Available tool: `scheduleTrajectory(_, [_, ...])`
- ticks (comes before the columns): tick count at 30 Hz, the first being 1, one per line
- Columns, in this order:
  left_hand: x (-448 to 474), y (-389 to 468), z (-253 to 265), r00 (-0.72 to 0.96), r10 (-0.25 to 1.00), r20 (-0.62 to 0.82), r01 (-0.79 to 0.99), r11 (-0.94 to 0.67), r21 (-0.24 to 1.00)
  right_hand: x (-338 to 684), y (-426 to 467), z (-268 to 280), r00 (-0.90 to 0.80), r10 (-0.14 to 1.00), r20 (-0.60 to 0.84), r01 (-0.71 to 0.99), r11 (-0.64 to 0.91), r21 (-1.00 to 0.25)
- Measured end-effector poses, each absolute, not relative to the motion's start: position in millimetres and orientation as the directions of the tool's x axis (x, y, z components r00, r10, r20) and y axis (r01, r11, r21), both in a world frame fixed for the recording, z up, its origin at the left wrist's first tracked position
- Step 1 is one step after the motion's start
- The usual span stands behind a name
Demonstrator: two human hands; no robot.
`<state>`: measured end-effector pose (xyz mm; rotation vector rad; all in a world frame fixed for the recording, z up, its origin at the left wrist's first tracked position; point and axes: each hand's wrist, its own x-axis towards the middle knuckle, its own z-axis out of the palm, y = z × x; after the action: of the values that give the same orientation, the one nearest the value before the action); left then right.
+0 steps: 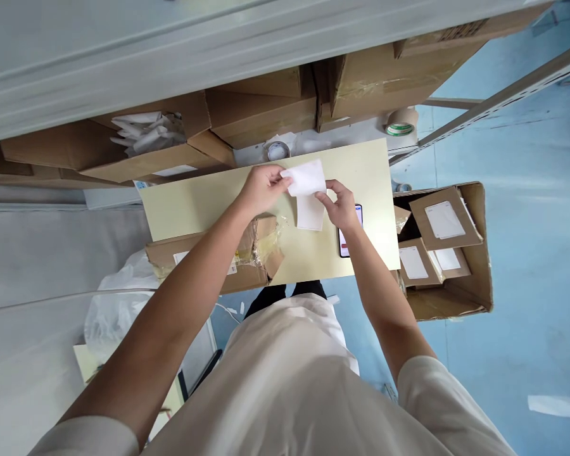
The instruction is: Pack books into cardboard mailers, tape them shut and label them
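Note:
Over the cream tabletop [356,164] I hold a white paper slip [306,178] between both hands. My left hand [263,187] pinches its left edge with thumb and fingers. At its lower right side, my right hand [341,204] is closed on it, the thumb on top. A second white piece [310,213] shows directly below the slip; whether the two are joined I cannot tell. Under my right wrist lies a phone [344,244] with its screen lit, partly covered by the arm. A taped cardboard box [259,247] lies near my left forearm.
Open cartons [261,107] line the shelf behind the tabletop, one with crumpled white packaging [149,132]. Tape rolls [278,151] stand there too, including a brown one [401,121]. At the right, a large carton [479,253] holds several labelled cardboard packages [445,221]. A plastic bag [118,307] hangs at left.

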<state>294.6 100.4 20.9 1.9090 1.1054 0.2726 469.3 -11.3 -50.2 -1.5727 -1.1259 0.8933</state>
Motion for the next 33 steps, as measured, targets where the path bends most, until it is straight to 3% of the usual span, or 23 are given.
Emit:
scheduleTrajectory(3, [299.4, 102.8, 32.4, 0.588, 0.806, -0.068, 0.615, -0.391, 0.685, 467.3, 3.1, -50.5, 0.230, 0.973, 0.030, 0.376, -0.061, -0.925])
scheduleTrajectory(7, [314.0, 105.4, 49.3, 0.788, 0.615, -0.043, 0.558, -0.682, 0.473, 460.1, 19.9, -50.2, 0.163, 0.979, 0.121, 0.472, 0.030, -0.881])
scheduleTrajectory(9, [319.0, 112.3, 54.3, 0.830, 0.551, -0.088, 0.537, -0.747, 0.392, 457.9, 22.8, -52.7, 0.160, 0.979, 0.123, 0.442, 0.040, -0.896])
scheduleTrajectory(12, [321.1, 126.6, 63.4, 0.822, 0.554, -0.131, 0.565, -0.768, 0.300, 456.8, 21.1, -58.6, 0.190, 0.980, 0.051, 0.362, -0.022, -0.932])
scheduleTrajectory(15, [322.9, 132.5, 72.6, 0.847, 0.526, -0.078, 0.530, -0.825, 0.197, 455.0, 18.0, -59.5, 0.172, 0.985, -0.024, 0.330, -0.080, -0.941])
scheduleTrajectory(17, [325.5, 130.4, 71.8, 0.891, 0.450, -0.066, 0.454, -0.868, 0.204, 453.7, 17.1, -55.8, 0.145, 0.989, -0.031, 0.330, -0.078, -0.941])
scheduleTrajectory(20, [327.8, 128.2, 55.8, 0.912, 0.386, -0.137, 0.409, -0.839, 0.359, 454.5, 16.7, -48.6, 0.086, 0.996, -0.037, 0.323, -0.063, -0.944])
scheduleTrajectory(26, [320.7, 146.9, 15.4, 0.822, 0.515, -0.243, 0.538, -0.563, 0.627, 461.9, 15.7, -48.1, -0.073, 0.996, -0.056, 0.278, -0.034, -0.960])
scheduleTrajectory(33, [318.3, 153.2, 22.1, 0.780, 0.548, -0.303, 0.619, -0.600, 0.507, 461.2, 18.5, -51.6, -0.031, 0.999, -0.007, 0.315, 0.003, -0.949])
